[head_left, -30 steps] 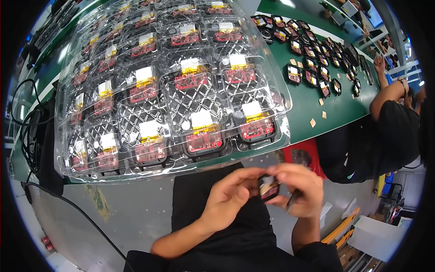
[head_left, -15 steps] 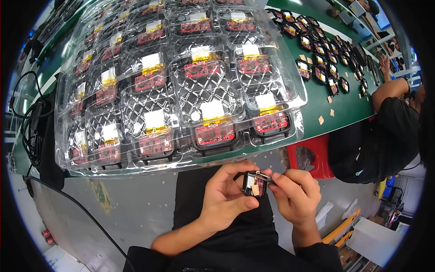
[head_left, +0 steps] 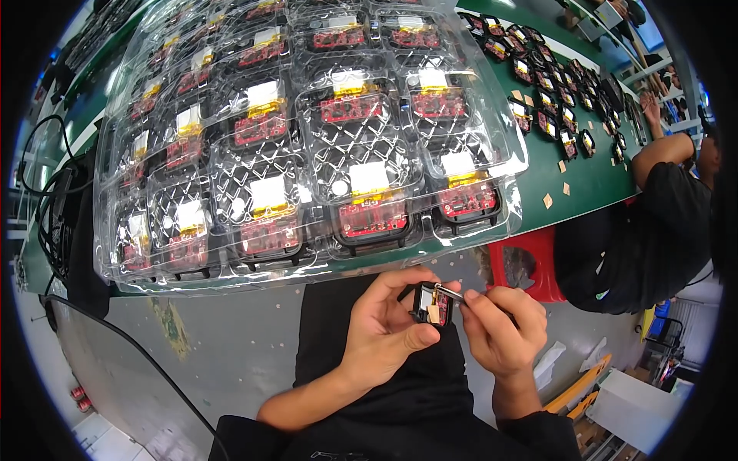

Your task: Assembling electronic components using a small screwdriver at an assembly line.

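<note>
Over my lap, my left hand (head_left: 384,330) is closed around a small black device housing (head_left: 422,313), held by its edges between thumb and fingers. Inside the housing sit a white battery piece, a red circuit board (head_left: 443,306) and a tan paper tab (head_left: 433,314). My right hand (head_left: 505,326) pinches a slim metal tool that looks like tweezers (head_left: 450,293). Its tip lies at the housing's upper edge; whether it grips anything there is too small to tell.
Stacked clear plastic trays (head_left: 307,274) hold rows of similar devices on the green table (head_left: 573,196). More devices (head_left: 547,100) and tan paper bits lie at the right. A red stool (head_left: 534,257) and another person (head_left: 615,246) are beyond, while a black cable (head_left: 138,338) hangs at left.
The tweezers and my right hand have shifted very slightly, showing more of the metal shaft. My left hand keeps its hold on the housing. The whole view has moved a little.
</note>
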The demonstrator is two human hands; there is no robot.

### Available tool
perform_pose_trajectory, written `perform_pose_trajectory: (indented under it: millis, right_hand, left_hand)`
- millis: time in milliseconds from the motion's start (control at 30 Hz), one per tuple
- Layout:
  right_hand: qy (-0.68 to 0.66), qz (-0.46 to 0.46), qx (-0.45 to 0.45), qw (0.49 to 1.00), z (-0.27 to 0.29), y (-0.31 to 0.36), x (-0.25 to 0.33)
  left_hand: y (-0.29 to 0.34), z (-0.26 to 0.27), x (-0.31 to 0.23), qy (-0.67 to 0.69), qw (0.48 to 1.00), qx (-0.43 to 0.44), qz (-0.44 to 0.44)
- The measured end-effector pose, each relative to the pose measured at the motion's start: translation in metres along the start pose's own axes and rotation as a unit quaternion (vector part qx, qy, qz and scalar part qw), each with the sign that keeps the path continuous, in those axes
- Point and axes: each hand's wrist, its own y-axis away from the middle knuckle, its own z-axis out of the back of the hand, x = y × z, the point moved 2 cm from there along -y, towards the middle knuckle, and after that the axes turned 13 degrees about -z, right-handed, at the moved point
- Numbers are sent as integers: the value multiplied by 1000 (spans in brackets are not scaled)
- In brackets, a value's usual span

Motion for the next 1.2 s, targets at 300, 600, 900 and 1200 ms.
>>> perform_pose_trajectory:
  millis: [300, 600, 900, 1200]
  right_hand:
    - [3, 5, 1, 1000, -2, 1, -2]
    - [-109, -96, 42, 988, -5, 2, -9]
    - [-84, -106, 62, 989, -5, 4, -8]
    - [-93, -107, 71, 987, -2, 2, -9]
  left_hand:
    - [-1, 0, 1, -4, 1000, -5, 3]
    - [0, 2, -3, -8, 1000, 11, 2]
    - [1, 2, -6, -78, 996, -31, 20]
    - [0, 1, -8, -87, 996, -24, 22]
